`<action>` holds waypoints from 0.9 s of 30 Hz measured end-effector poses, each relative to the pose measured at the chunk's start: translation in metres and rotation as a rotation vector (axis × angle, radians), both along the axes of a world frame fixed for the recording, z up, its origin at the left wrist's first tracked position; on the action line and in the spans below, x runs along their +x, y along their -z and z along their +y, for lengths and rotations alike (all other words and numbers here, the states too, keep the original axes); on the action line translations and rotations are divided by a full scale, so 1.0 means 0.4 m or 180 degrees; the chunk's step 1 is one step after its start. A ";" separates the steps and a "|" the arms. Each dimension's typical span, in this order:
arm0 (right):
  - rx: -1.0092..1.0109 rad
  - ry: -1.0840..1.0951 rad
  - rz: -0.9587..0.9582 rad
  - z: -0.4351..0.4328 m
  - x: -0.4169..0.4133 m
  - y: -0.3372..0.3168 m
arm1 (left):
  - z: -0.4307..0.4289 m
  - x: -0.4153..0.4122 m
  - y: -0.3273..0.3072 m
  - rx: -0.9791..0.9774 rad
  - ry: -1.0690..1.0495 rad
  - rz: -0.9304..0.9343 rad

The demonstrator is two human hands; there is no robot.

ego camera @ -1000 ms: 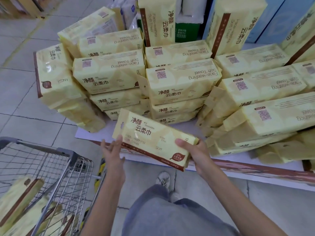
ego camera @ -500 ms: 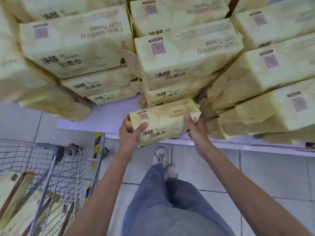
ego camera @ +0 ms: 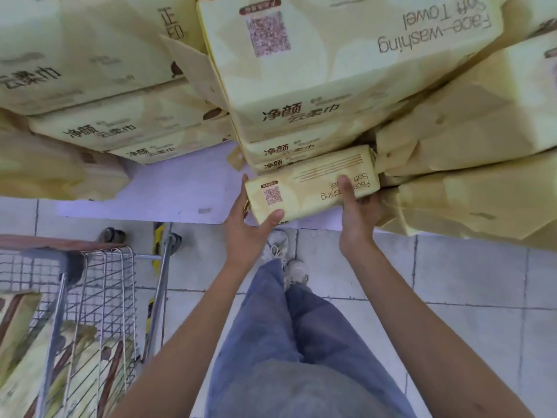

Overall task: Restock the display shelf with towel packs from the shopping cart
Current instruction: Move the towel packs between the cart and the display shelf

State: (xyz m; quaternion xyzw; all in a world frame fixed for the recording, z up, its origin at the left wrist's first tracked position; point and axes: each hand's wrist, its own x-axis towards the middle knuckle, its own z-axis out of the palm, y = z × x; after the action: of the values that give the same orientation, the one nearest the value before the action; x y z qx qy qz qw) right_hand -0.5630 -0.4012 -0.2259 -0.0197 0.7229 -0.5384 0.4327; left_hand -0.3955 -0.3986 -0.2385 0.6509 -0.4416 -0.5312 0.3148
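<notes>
Reading "Face-washing Soft Towel", the towel pack (ego camera: 310,185) lies at the shelf (ego camera: 168,188) edge against stacked packs (ego camera: 331,70) at 12 o'clock, left grip (ego camera: 250,224) and right grip (ego camera: 358,212) holding its ends; cart (ego camera: 99,285) at 8 o'clock.

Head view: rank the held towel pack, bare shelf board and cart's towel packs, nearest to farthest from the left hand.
1. held towel pack: gripped by the left hand at its left end.
2. shelf board: bare stretch just left of the hand.
3. cart's towel packs: far lower left, in the basket.
</notes>
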 end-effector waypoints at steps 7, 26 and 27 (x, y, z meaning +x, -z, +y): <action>0.0046 0.0315 -0.0182 -0.007 0.004 0.010 | -0.019 -0.018 0.009 0.0209 0.0140 0.0011; 0.0090 -0.3306 0.1307 0.217 -0.069 -0.159 | 0.219 -0.009 -0.181 0.0378 -0.0378 -0.0664; -0.0008 -0.3584 0.1358 0.225 -0.074 -0.167 | 0.249 -0.017 -0.193 0.0358 -0.0444 -0.0617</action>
State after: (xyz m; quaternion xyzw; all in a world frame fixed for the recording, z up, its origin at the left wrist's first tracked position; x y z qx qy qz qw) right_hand -0.5927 -0.3112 -0.1591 -0.5076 0.6715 -0.2115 0.4967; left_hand -0.4021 -0.2992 -0.1615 0.7449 -0.3932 -0.4665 0.2698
